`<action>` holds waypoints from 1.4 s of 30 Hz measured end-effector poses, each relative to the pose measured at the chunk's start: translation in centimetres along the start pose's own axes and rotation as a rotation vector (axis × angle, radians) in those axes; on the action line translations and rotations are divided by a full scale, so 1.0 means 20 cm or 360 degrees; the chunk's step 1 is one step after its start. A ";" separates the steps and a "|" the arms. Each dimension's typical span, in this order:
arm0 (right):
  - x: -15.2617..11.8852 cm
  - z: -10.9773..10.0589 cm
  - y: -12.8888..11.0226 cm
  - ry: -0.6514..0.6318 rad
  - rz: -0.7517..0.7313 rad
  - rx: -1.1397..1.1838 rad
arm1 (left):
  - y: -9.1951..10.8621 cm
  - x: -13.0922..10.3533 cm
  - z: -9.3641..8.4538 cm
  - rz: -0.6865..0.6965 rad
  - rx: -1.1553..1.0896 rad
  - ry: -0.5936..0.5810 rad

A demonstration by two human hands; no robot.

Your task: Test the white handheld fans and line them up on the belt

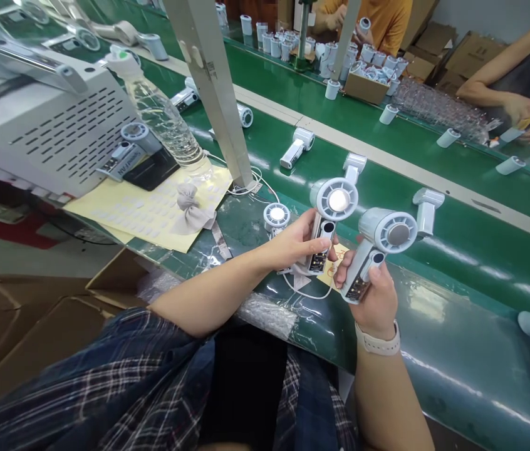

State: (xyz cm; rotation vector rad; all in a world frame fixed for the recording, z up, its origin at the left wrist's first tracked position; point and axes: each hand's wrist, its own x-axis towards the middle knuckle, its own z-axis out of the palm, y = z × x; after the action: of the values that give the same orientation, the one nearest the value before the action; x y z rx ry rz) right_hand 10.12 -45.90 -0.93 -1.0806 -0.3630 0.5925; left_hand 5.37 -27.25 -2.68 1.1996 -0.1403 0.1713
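My left hand [311,241] is wrapped round the handle of a white handheld fan [337,199], whose round head faces up toward me. In my right hand [374,294] is a second fan [389,232] with a grey centre, tilted to the right. Dark circuit boards show in both open handles. The two fans are apart. Just left of my left hand, another fan [277,216] stands at the bench edge. A white cable [309,295] loops below my hands, and a yellow paper note [329,270] lies between them.
More fans [297,148] lie on the green conveyor [265,141]. A metal post [215,88] rises left of centre, beside a plastic bottle [164,116], a yellow sheet [152,216] and a white machine [67,125]. Across the line, two people handle parts near a cardboard box [366,89].
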 end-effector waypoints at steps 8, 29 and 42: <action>0.02 -0.02 0.03 0.0052 -0.0039 -0.0028 | 0.00 -0.01 0.01 0.0013 0.0094 0.0054; 0.16 -0.27 0.07 0.0490 -0.0061 -0.1040 | -0.13 0.06 0.02 -0.0267 0.1014 0.0298; 0.03 -0.18 0.03 0.0194 -0.0108 -0.0637 | 0.04 -0.02 0.00 -0.0233 -0.0299 -0.0106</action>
State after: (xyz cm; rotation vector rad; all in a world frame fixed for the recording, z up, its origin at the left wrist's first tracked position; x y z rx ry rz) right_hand 12.41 -47.87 -2.97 -1.4748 -0.4201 0.3985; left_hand 4.88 -26.97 -2.04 1.0242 -0.1234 -0.0103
